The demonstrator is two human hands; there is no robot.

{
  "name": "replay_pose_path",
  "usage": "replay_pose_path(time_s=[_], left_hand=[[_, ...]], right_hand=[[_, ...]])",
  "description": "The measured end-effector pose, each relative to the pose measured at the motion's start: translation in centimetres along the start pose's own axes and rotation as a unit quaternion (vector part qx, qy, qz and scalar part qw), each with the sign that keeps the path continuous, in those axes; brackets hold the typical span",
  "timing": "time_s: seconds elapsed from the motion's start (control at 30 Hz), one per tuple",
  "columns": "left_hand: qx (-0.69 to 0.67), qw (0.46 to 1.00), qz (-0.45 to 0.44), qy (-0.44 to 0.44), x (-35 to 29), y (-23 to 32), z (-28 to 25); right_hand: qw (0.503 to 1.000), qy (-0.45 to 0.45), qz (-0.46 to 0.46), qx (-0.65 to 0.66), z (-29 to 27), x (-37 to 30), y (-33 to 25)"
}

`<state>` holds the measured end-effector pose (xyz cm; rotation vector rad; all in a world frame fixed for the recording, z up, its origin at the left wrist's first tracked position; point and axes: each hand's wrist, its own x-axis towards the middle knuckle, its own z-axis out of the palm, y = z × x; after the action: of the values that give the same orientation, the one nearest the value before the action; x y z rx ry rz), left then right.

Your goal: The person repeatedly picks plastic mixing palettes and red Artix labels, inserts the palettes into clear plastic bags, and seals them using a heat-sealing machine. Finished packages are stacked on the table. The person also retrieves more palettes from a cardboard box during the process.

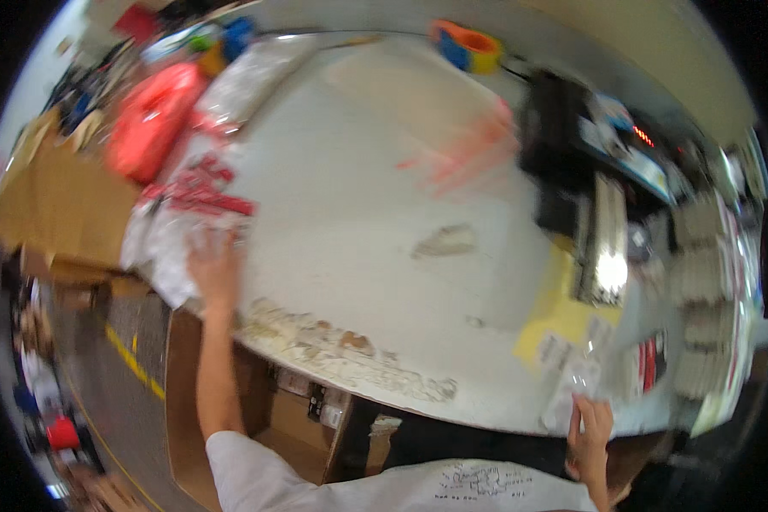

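Note:
At the left edge of the table my left hand [216, 271] lies over white plastic bags with red print [166, 243]. Its fingers look spread on the plastic, though motion smears them. My right hand [590, 435], low at the table's right front edge, has thumb and fingers pinched on a small clear plastic bag [582, 375]. Behind that bag lies a yellow sheet [542, 328] with white labels on it. A small white packet with a red and black panel [650, 363] lies just right of the clear bag.
Below the table's front stands an open cardboard box [183, 410] holding small packages. Brown cardboard [68, 196] and a red plastic bundle [155, 119] are at the left. Tape rolls [467, 47] sit at the back. A black machine [555, 128] and stacked white packs [704, 294] line the right.

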<state>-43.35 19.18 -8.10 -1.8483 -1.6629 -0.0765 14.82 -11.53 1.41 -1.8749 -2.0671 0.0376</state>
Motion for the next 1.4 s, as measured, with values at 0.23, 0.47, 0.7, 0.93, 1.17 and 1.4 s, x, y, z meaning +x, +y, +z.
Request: replay_pose_path(time_s=[0.23, 0.47, 0.7, 0.93, 1.17, 1.4], left_hand=[[0.07, 0.996, 0.031, -0.036, 3.0, -6.0, 5.8], [0.244, 0.947, 0.013, -0.209, 2.7, -4.1, 3.0], [-0.489, 0.869, -0.019, -0.076, -0.9, 14.8, -13.7], [-0.607, 0.753, 0.097, -0.237, -8.6, 39.0, -31.7], [-0.635, 0.697, 0.012, -0.332, -9.0, 38.6, -33.1], [-0.663, 0.68, -0.013, -0.312, -11.1, 35.8, -32.1]], right_hand=[[0.99, 0.08, 0.112, -0.035, -3.1, -4.0, 1.2], [0.955, 0.154, 0.228, -0.111, -4.8, -7.3, 3.0], [0.944, 0.045, 0.325, -0.032, -3.9, -9.1, 6.5], [0.909, 0.014, 0.411, 0.073, 0.8, -8.6, 3.9], [0.837, 0.281, 0.421, 0.207, -0.7, -6.3, 2.5], [0.894, 0.067, 0.335, 0.289, 4.0, -0.4, -0.2]])
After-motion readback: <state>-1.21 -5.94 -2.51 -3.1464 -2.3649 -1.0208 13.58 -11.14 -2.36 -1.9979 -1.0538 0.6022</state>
